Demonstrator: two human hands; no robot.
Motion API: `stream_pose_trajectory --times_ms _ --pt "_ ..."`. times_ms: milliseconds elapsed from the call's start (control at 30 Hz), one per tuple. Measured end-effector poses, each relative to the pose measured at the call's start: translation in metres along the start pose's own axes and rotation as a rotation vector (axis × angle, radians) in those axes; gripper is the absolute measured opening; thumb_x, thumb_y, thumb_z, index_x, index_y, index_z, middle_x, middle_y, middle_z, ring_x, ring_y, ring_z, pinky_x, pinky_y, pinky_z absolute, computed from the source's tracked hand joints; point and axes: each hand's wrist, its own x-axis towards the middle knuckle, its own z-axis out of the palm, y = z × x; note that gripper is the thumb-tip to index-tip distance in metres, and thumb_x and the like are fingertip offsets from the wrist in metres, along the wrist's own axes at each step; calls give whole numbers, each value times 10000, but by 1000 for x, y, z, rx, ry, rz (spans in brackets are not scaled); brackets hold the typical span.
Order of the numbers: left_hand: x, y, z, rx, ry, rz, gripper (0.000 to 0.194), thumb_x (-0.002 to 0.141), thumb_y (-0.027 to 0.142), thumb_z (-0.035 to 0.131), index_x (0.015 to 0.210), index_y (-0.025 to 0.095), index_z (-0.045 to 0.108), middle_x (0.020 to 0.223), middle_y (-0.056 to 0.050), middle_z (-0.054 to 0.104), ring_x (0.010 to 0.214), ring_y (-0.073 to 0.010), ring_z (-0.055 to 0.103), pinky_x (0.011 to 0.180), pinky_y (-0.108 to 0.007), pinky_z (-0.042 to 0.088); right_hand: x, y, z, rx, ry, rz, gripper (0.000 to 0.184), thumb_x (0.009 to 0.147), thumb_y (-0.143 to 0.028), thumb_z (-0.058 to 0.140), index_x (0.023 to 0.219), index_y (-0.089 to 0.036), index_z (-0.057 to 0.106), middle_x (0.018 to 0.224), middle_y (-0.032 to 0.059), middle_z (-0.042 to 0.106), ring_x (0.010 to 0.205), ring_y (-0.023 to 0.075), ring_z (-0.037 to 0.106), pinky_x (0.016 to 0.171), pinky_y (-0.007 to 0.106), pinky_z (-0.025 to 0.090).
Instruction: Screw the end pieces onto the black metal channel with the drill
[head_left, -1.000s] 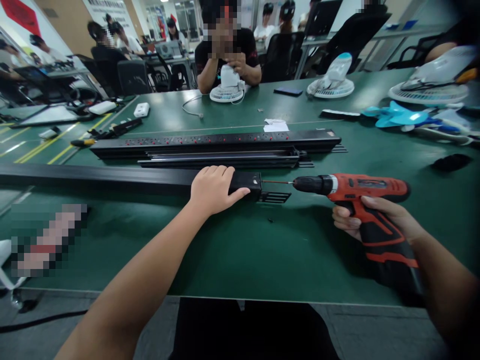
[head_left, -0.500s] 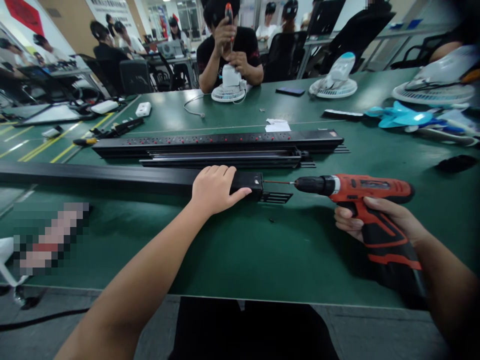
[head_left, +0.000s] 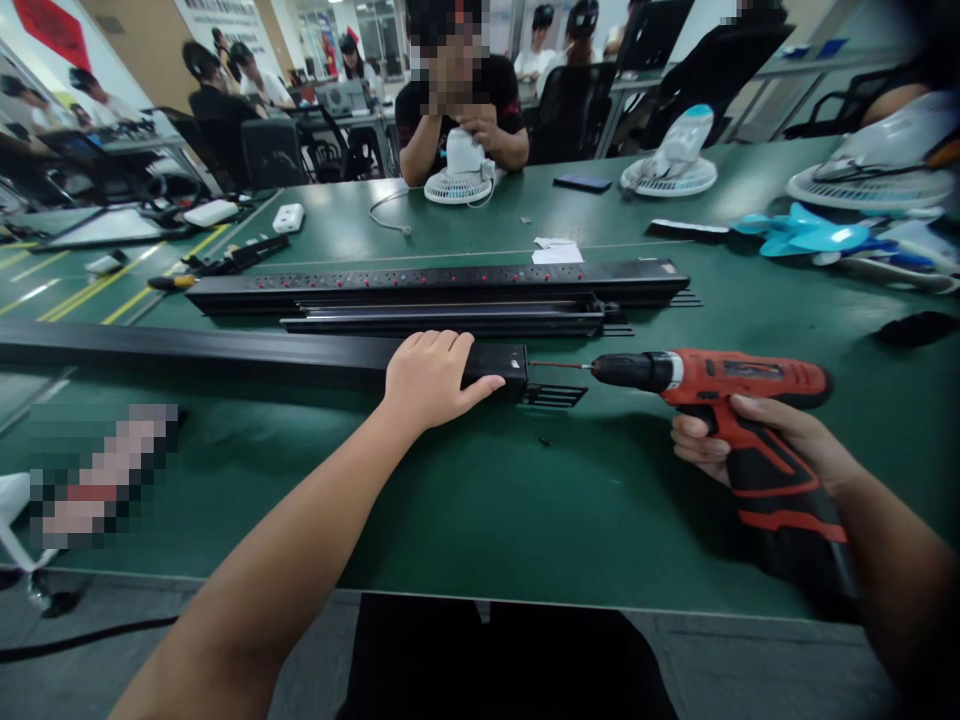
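Observation:
A red and black cordless drill (head_left: 739, 375) is gripped by its handle in my right hand (head_left: 784, 435), its body level above the table. From the chuck a long thin bit (head_left: 559, 365) points left and reaches the end face of a long black bar (head_left: 330, 358). Whether the bit's tip sits in a screw there is too small to tell. My left hand (head_left: 435, 378) lies over the bar close to that end, fingers across the top and thumb along the near side. Below the bar's end is a slotted black bracket (head_left: 555, 396), and a small dark screw-like piece (head_left: 545, 441) lies nearby.
Behind the bar lie a black strip with red dots (head_left: 442, 280) and a narrow black rail (head_left: 442, 318). Across the green table (head_left: 480, 530), a person works at a white fan part (head_left: 459, 185). Blue fan blades (head_left: 802, 232) lie at the right.
My hands, the drill and the bar look almost unmoved; the whole view has shifted very slightly.

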Motion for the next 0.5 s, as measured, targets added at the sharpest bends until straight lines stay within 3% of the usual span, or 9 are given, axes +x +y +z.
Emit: stream_pose_trajectory --times_ms 500 --pt "0 -2 1 -2 -9 -1 652 976 720 428 1193 165 692 1083 -130 748 1010 -323 686 907 -458 498 1 0 0 17 3 -14 329 686 -561 460 762 -241 480 624 -30 389 528 93 283 439 250 281"
